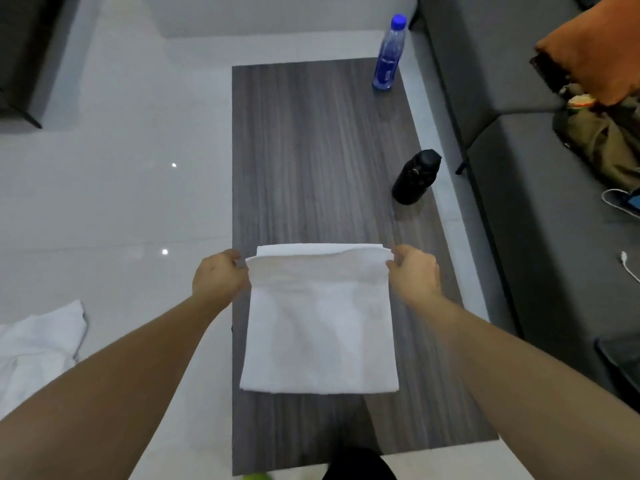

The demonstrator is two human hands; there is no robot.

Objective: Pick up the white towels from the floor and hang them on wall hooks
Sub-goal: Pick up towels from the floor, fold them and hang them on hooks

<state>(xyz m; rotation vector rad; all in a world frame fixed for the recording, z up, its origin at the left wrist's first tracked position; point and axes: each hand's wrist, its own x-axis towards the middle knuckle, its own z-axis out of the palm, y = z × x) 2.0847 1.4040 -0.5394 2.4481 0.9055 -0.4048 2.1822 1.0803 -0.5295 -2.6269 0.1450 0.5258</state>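
On table: folded white towel (320, 327), both far corners in my hands.
L hand (216, 277): pinching left corner.
R hand (414, 271): pinching right corner.
Tip: I'd lift both corners evenly, keeping fold.

surface (311, 150) centre, runs near to far | folded towel (320, 327) on its near half | left hand (218, 277) at towel's far-left corner, right hand (414, 271) at far-right | flask (415, 178) on right edge, beyond towel | bottle (389, 53) at far-right corner | second towel (38, 348) on floor (121, 185), left | sofa (519, 150) right
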